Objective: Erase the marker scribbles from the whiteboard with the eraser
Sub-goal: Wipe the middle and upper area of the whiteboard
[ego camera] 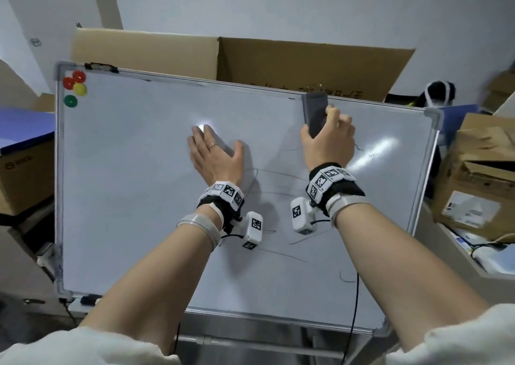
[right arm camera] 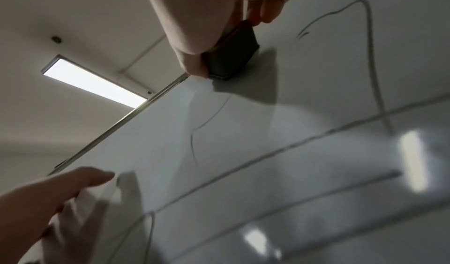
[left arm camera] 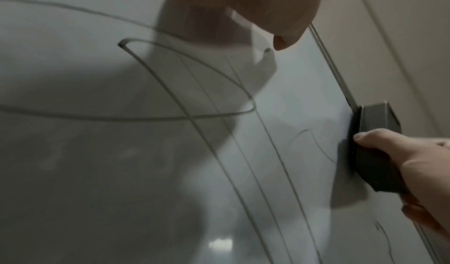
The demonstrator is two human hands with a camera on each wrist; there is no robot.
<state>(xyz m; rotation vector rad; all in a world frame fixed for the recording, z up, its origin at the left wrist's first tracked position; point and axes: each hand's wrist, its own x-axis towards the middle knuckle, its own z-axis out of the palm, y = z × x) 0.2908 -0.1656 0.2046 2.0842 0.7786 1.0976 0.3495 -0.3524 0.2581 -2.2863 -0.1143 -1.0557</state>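
Dark grey eraser (ego camera: 315, 114) pressed flat against the whiteboard (ego camera: 133, 186), right at the board's top frame and toward its upper right corner, long side running up and down. Gripped by the right hand (ego camera: 328, 142), thumb (left arm camera: 375, 138) on one long edge, remaining fingers curled round the other. Thin marker scribbles (ego camera: 278, 192) looping across the board's right half, below and beside the eraser: long curved lines, a short squiggle just right of the right hand, another small mark low near the bottom frame. Left half of the board mostly plain white. Left hand (ego camera: 216, 155) laid flat on the board's middle, left of the eraser, fingers straight and together, thumb spread, ring on one finger. Four round magnets (ego camera: 73, 87), two red, one yellow, one green, clustered in the board's top left corner. Black marker (ego camera: 89, 299) lying at the bottom left corner. Large cardboard box (ego camera: 223, 55) standing behind the board's top frame; more boxes (ego camera: 476, 181) stacked off the right frame.
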